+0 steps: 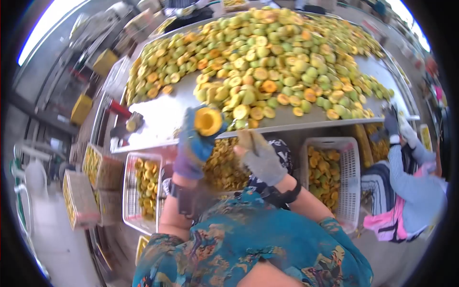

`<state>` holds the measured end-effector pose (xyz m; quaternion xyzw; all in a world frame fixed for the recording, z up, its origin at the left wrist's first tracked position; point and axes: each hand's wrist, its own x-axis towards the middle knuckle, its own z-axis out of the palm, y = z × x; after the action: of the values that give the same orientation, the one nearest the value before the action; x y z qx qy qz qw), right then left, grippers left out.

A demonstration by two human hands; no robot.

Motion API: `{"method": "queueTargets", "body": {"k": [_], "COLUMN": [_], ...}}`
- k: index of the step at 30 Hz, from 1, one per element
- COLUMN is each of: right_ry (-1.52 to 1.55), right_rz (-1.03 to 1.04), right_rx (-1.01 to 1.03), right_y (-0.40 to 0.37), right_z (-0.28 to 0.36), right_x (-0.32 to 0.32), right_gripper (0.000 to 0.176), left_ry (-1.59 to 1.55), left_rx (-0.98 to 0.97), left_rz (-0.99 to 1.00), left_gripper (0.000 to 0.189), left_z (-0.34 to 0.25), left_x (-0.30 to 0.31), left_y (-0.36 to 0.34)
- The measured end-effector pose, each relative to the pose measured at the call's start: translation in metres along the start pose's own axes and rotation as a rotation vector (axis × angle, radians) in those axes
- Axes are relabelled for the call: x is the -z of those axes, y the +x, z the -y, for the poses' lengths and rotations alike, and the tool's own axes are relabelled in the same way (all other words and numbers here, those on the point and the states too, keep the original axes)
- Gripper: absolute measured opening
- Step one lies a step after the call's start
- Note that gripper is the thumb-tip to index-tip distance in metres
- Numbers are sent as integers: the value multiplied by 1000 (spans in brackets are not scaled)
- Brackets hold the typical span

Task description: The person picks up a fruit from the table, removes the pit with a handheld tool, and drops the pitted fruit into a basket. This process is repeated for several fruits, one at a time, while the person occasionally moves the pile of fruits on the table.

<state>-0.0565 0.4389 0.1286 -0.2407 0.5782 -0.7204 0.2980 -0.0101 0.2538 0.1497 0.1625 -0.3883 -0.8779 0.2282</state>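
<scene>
My left hand (193,143), in a blue and purple glove, holds a halved yellow fruit (208,121) with its hollow facing up, over the table's front edge. To its right my right hand (262,158), in a grey glove with tan fingertips, is bent near the same edge; whether anything sits between its fingers is too blurred to tell. Beyond both hands, a large pile of halved fruit (267,62) covers much of the metal table (158,115). Below and between the hands, fruit pieces (224,165) lie in a container at my lap.
White crates of fruit stand left (126,191) and right (354,182) of me. A red-handled tool (120,109) lies on the table's left. A co-worker (416,191) sits at the right with gloved hands at the table edge. Stacked boxes (81,201) stand far left.
</scene>
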Motion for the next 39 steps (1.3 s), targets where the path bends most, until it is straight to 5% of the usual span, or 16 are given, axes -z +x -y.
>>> {"method": "queueTargets", "body": {"k": [11, 18, 22, 24, 25, 26, 28, 32, 34, 35, 36, 38, 39], "right_ry": [-869, -964, -1027, -1043, -1060, -1060, -1120, -1169, -1061, -1002, -943, -933, -932], "right_rz": [-53, -31, -32, 21, 61, 58, 298, 355, 398, 438, 479, 488, 489], "right_rx": [555, 483, 560, 470, 383, 380, -25, -154, -72, -58, -44, -89, -95], "right_y": [38, 48, 57, 58, 59, 66, 84, 80, 74, 71, 69, 66, 64], "right_z": [-28, -65, -86, -92, -95, -97, -100, -89, -82, -77, -75, -79, -78], "right_x": [-107, -153, -168, -173, -173, -168, -145, -122, -119, -117, -115, -108, -104], "right_gripper": [42, 42, 38, 37, 36, 36, 38, 42, 42, 42, 42, 43, 45], "left_ry": [112, 103, 119, 1533, 1198, 1199, 479, 1282, 2445, 2397, 2397, 2000, 1859], "left_rx": [-261, -195, -215, -695, -581, -579, -378, -620, -411, -432, -434, -703, -681], "left_rz": [-162, -208, -330, -326, -230, -226, -308, -917, -1203, -1263, -1263, -766, -503], "left_gripper": [46, 31, 39, 37, 31, 31, 38, 33, 43, 40, 40, 37, 37], "left_z": [-22, -37, -35, -17, -32, -44, -75, -153, -173, -173, -167, -149, -130], "left_x": [100, 169, 193, 232, 220, 214, 214, 241, 287, 276, 273, 273, 264], "left_y": [-32, -47, -62, -49, -58, -70, -90, -106, -105, -96, -80, -36, -8]}}
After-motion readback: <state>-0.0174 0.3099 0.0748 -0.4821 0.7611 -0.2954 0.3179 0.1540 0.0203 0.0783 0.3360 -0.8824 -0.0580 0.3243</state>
